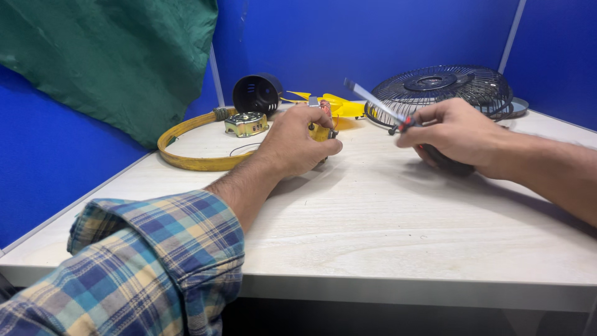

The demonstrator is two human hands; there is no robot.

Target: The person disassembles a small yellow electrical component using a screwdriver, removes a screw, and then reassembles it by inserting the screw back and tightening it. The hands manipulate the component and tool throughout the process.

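My left hand [297, 142] is closed around a small motor part [326, 122] with yellow and copper-coloured bits, held just above the pale wooden table [385, 218]. Most of that part is hidden by my fingers. My right hand [457, 132] grips a screwdriver [379, 103] with a dark handle and red collar. Its shaft points up and left toward the part in my left hand, and the tip is a short way from it.
A yellow ring [186, 155] lies at the back left, with a brass-coloured metal motor block [247, 124] inside it. Behind stand a black cylindrical housing [257, 93], yellow fan blades [339, 104] and a black wire fan guard [444, 87]. Blue partition walls and a green cloth [118, 56] close off the back.
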